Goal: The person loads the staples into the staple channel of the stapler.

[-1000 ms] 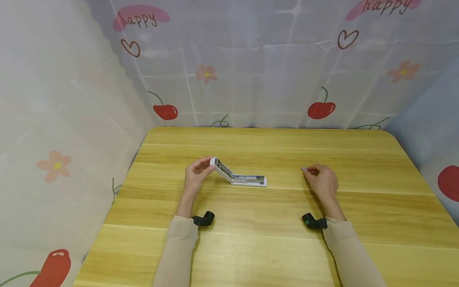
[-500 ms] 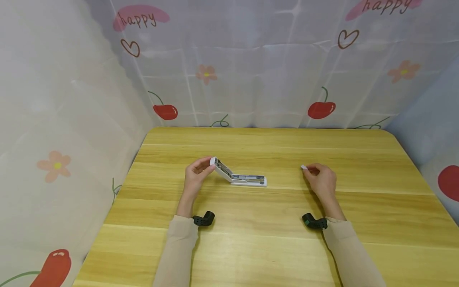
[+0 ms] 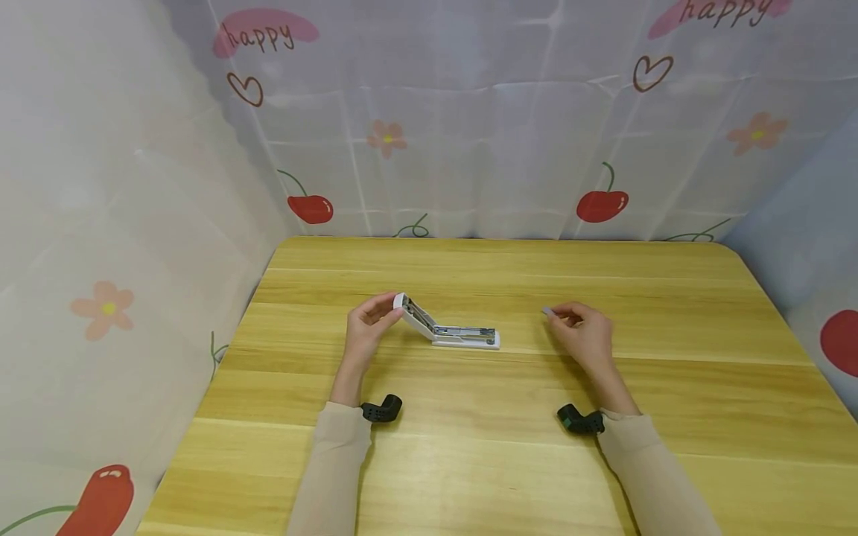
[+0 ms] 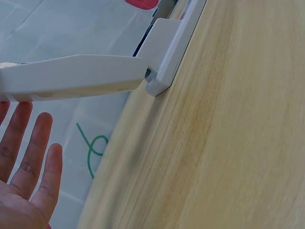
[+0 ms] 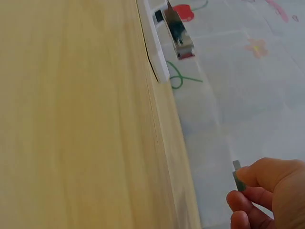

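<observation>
A white stapler (image 3: pixel 465 343) lies on the wooden table with its top arm swung up and back to the left, so the metal staple channel shows. My left hand (image 3: pixel 366 327) holds the raised arm's end between thumb and fingers. In the left wrist view the stapler's white arm (image 4: pixel 76 75) crosses above the hand's outer fingers (image 4: pixel 35 143). To the right of the stapler, my right hand (image 3: pixel 585 335) pinches a small grey strip of staples (image 3: pixel 547 310) between thumb and fingertips. The right wrist view shows that strip (image 5: pixel 239 179) apart from the stapler's base (image 5: pixel 153 43).
The wooden table (image 3: pixel 469 461) reaches back to a patterned curtain (image 3: pixel 462 149) with cherries and flowers. Black wrist cameras (image 3: pixel 382 409) jut inward from both sleeves, low over the tabletop.
My right hand has moved left with the staple strip, closer to the stapler, after the strip turned slightly in its fingers. The left hand and stapler have stayed in place.
</observation>
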### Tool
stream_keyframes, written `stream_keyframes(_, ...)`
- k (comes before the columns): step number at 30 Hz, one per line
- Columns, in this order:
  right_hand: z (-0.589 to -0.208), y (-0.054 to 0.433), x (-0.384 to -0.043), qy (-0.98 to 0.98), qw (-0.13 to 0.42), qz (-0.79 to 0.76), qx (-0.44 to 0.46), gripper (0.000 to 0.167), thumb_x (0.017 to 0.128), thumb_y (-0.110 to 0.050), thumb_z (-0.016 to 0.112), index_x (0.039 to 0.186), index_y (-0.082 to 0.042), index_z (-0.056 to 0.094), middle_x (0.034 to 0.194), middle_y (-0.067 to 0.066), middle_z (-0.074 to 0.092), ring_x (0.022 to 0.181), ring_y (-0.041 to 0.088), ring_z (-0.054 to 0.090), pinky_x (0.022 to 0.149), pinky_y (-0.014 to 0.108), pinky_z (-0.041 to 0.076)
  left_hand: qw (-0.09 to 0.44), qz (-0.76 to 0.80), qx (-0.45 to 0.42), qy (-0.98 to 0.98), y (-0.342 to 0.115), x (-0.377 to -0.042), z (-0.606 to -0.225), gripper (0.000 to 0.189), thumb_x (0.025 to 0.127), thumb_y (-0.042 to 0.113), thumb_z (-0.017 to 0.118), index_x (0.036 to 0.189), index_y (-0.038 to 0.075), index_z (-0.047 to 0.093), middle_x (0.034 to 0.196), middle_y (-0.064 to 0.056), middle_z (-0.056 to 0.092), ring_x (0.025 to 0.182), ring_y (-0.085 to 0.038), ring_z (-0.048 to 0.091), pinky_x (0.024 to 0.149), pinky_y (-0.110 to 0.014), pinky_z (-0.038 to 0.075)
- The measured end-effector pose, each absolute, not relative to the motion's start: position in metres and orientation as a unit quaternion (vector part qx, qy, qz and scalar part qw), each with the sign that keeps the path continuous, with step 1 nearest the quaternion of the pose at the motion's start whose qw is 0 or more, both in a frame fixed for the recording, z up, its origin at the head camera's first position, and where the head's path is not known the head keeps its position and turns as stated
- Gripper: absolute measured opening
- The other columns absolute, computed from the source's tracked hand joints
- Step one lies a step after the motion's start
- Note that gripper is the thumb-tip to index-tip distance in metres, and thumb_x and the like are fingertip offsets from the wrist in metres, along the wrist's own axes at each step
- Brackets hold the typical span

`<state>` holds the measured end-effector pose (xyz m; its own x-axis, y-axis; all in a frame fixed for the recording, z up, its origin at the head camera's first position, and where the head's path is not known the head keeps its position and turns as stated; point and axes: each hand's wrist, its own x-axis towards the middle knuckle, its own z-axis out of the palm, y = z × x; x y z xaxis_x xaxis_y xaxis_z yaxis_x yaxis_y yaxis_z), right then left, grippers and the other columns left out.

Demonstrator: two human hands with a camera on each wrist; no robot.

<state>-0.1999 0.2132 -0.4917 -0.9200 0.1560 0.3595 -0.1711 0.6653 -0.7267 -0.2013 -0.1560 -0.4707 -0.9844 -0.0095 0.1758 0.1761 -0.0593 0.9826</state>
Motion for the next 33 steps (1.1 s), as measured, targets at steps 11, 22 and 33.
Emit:
stream_keyframes(11, -0.477, 0.172, -0.194, -0.881, 0.182, 0.421, 0.115, 0.01, 0.083, -0.011, 0.077, 0.09, -0.004, 0.076, 0.081, 0.01, 0.072, 0.064, 0.011, 0.053, 0.051, 0.018, 0.038, 0.064, -0.729, -0.058, -0.679, -0.157, -0.201, -0.471, 0.033, 0.087, 0.0, 0.07, 0.119, -0.008, 0.064, 0.102, 0.009, 0.068, 0.093, -0.009, 0.064, 0.08, -0.021, 0.052)
stream_keyframes(22, -0.476, 0.15, -0.192, -0.885, 0.135, 0.414, 0.164, 0.009, 0.085, -0.011, 0.076, 0.092, -0.005, 0.076, 0.082, 0.008, 0.071, 0.068, 0.015, 0.053, 0.053, 0.023, 0.038, 0.061, -0.729, -0.06, -0.679, -0.157, -0.202, -0.471, 0.033, 0.088, 0.001, 0.069, 0.119, -0.009, 0.063, 0.103, 0.009, 0.069, 0.094, -0.008, 0.064, 0.081, -0.021, 0.052)
stream_keyframes(33, -0.481, 0.144, -0.194, -0.89, 0.114, 0.406, 0.172, 0.008, 0.084, -0.011, 0.077, 0.09, -0.006, 0.076, 0.084, 0.007, 0.071, 0.069, 0.015, 0.055, 0.06, 0.024, 0.044, 0.062, -0.729, -0.062, -0.678, -0.157, -0.201, -0.472, 0.033, 0.088, 0.0, 0.069, 0.119, -0.008, 0.064, 0.102, 0.01, 0.068, 0.093, -0.009, 0.064, 0.081, -0.021, 0.052)
